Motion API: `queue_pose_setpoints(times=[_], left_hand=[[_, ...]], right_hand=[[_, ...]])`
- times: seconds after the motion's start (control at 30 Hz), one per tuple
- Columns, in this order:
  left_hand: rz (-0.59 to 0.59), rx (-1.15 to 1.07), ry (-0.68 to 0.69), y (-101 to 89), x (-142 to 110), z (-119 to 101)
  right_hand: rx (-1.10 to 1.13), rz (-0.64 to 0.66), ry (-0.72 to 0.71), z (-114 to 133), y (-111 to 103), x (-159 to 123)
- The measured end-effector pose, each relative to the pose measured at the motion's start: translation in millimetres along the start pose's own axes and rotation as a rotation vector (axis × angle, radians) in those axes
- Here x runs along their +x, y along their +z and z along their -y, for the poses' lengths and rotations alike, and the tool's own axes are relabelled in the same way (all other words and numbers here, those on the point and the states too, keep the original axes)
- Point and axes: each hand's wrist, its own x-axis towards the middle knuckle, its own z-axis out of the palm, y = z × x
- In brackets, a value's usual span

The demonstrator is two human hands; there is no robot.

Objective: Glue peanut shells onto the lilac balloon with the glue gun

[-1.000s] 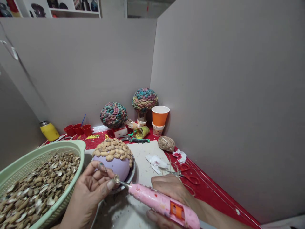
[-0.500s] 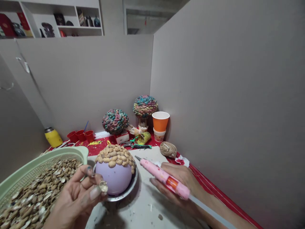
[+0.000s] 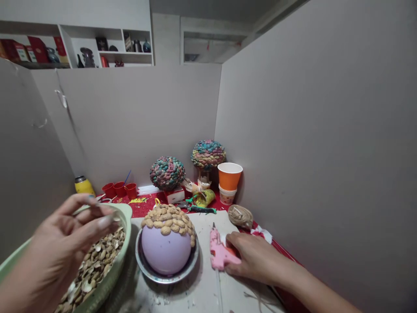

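Observation:
My left hand (image 3: 70,243) hovers above the left side of a green basket (image 3: 126,230) of peanut shells (image 3: 100,261). Thumb and fingertips pinch a small peanut shell (image 3: 116,221), slightly blurred. A lilac ball (image 3: 166,250), its top covered with rows of peanut shells, rests in a metal bowl (image 3: 169,280) at the middle. To the right, a pink glue gun (image 3: 216,250) lies on its side on the pale board (image 3: 202,287), nozzle pointing away. Around its handle are the closed fingers of my right hand (image 3: 249,256); a clear glue stick sticks out behind.
Behind the board are two colourful shell-covered balls (image 3: 167,172), an orange cup (image 3: 230,177) on paper cups, pliers (image 3: 200,209) and red cups (image 3: 130,191). A twine ball (image 3: 240,216) sits at right, beside the grey partition (image 3: 309,130).
My right hand has lowered the glue gun from the air onto the board. My left hand has moved left, away from the ball, over the basket. The view has tilted up and turned left.

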Motion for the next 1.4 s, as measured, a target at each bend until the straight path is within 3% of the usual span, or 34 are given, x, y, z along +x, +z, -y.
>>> queue_pose_setpoints(times=[0.1, 0.27, 0.5, 0.63, 0.77, 1.0, 1.17, 1.4], left_hand=[[0.166, 0.012, -0.062, 17.3, 13.9, 22.6], [0.364, 0.127, -0.055, 24.7, 33.2, 49.6], [0.473, 0.47, 0.298, 32.8, 35.0, 57.1], [0.52, 0.685, 0.546, 35.8, 30.5, 61.7], [0.509, 0.745, 0.664, 36.2, 28.0, 63.0], [0.526, 0.733, 0.644, 32.1, 22.9, 64.7], [0.499, 0.727, 0.567, 29.8, 20.7, 67.4], [0.499, 0.724, 0.505, 25.8, 22.9, 73.5]], right_hand=[[0.05, -0.016, 0.001, 0.2, -18.0, -9.8], [0.178, -0.233, -0.047, 13.3, -38.1, -8.9], [0.355, -0.518, -0.333, 51.6, -39.3, 24.7], [0.503, -0.577, -0.447, 67.7, -35.5, 46.2], [0.641, -0.579, -0.502, 72.9, -25.0, 61.2], [0.732, -0.695, -0.62, 83.1, -23.5, 54.9], [0.67, -0.658, -0.704, 99.2, -27.2, 48.6], [0.584, -0.644, -0.698, 110.5, -32.5, 54.4]])
